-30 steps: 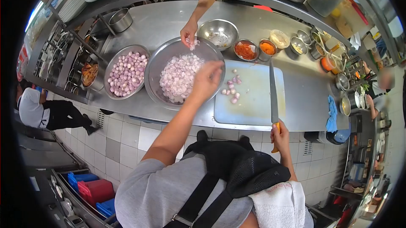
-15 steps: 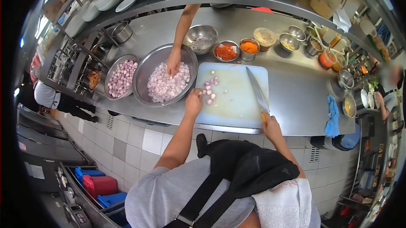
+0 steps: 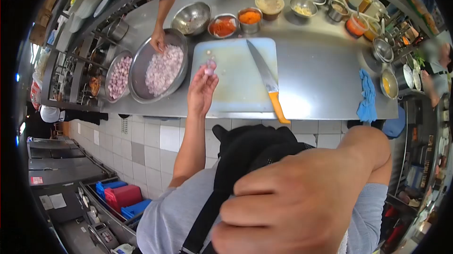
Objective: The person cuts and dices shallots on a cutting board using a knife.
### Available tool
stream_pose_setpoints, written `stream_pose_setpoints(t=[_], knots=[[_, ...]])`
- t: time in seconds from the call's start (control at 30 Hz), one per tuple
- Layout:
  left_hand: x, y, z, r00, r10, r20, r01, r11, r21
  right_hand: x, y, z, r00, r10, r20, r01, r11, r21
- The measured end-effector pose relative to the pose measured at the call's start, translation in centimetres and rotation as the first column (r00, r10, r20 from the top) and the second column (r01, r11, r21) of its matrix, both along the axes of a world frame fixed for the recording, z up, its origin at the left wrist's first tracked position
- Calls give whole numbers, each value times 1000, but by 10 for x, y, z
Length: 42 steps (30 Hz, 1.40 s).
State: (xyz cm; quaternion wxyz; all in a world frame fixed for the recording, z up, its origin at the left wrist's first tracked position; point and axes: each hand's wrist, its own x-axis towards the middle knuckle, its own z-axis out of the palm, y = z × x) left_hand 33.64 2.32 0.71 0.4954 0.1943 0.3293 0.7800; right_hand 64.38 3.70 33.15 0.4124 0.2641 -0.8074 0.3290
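My left hand (image 3: 203, 91) is palm up at the left side of the white cutting board (image 3: 236, 86), its fingers curled around small peeled shallots (image 3: 210, 70). A few more shallots lie on the board just beyond the fingertips. Large and close to the camera, my right hand (image 3: 288, 202) is raised in front of my chest with its fingers curled in; nothing shows in them, and the palm side is hidden. A yellow-handled knife (image 3: 263, 67) rests on the right part of the board, its handle sticking out past the near edge.
Another person's hand (image 3: 158, 41) reaches into a large steel bowl (image 3: 134, 72) of cut shallots. Left of it stands a bowl of whole shallots (image 3: 120, 77). Behind the board are bowls of red strips (image 3: 222, 26) and orange food (image 3: 249, 17). A blue cloth (image 3: 366, 96) hangs at right.
My right hand has let go of the knife and risen toward the camera. My left hand has turned palm up with shallots in its fingers. The camera view has shifted.
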Motion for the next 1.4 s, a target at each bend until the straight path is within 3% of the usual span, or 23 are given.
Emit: stream_pose_setpoints(t=[0.03, 0.1, 0.13, 0.23, 0.3, 0.37, 0.4, 0.43, 0.5, 0.53, 0.6, 0.67, 0.73, 0.77, 0.8, 0.83, 0.9, 1.0, 1.07, 1.2, 1.27, 1.33, 1.4], knots=[[2, 0, 4, 1000, 10, 12, -10, 1000, -15, -13, -12, -6, 1000, 10, 12, -10, 1000, -15], [10, 3, 9, 999, -40, -24, 41, 999, 30, -32, -35, -25, 833, -313, -456, 169, 929, -328], [12, 4, 12, 999, -31, -30, 31, 999, -8, -5, -40, -14, 963, -218, -156, 137, 900, -414], [7, 4, 1, 994, -27, -106, 21, 998, -54, 5, -3, -13, 988, -116, -102, 96, 979, -181], [-5, 7, 2, 993, -85, -77, 80, 995, -65, -1, -2, 4, 976, -182, -122, 146, 954, -262], [2, 14, 4, 982, -109, -151, 91, 989, -120, 10, 14, 9, 840, 176, 514, -192, 981, -22], [2, 17, 9, 979, -114, -167, 87, 983, -162, -3, 10, -14, 986, 60, 157, -82, 988, 134], [-1, 20, 15, 980, -109, -169, 82, 983, -163, -10, 4, -14, 986, 65, 155, -86, 987, 133], [-7, 26, 24, 977, -194, -84, 187, 978, -88, -26, -12, -13, 950, -216, -226, 187, 972, -143], [-11, 29, 27, 971, -231, -69, 228, 973, -44, -19, -15, -13, 951, -214, -224, 184, 972, -148], [-18, 28, 26, 960, -269, -77, 267, 963, -43, 16, -7, -14, 952, -156, 264, 219, 948, -232], [-21, 36, 27, 942, -321, -95, 322, 947, -9, 21, 0, -32, 900, -238, 364, 349, 895, -277], [-24, 37, 12, 900, -315, -302, 280, 947, -155, 7, 22, -68, 505, -778, 374, 721, 618, 313], [-24, 40, 3, 834, -307, -459, 261, 951, -162, -4, 38, -120, 503, -524, 687, 830, 516, -213], [-19, 41, -9, 745, -295, -598, 239, 956, -173, -19, 56, -174, 509, -446, 736, 856, 349, -381], [-14, 40, -21, 748, -290, -597, 244, 957, -158, -17, 74, -234, 275, -519, 809, 943, 309, -123], [-6, 43, -41, 294, -249, -923, 140, 966, -216, -11, 74, -333, 16, -676, 737, 930, 280, 237], [-1, 57, -89, 75, -201, -977, 99, 976, -193, -19, 62, -387, -137, -680, 721, 904, 212, 372], [-3, 65, -104, 65, -164, -984, 121, 980, -155, -23, 55, -394, -143, -523, 841, 946, 178, 271], [-3, 65, -107, 81, -67, -994, 149, 987, -54, -8, 27, -394, -80, -546, 834, 953, 203, 224], [-3, 58, -87, 129, -53, -990, 139, 990, -35, -2, 1, -370, -6, -276, 961, 995, 97, 35], [-6, 59, -81, 180, -36, -983, 126, 992, -13, 1, -26, -361, 5, -298, 954, 999, 40, 7], [-14, 62, -87, 73, 106, -992, 206, 971, 119, 0, -48, -354, 17, -321, 947, 1000, -15, -23]])
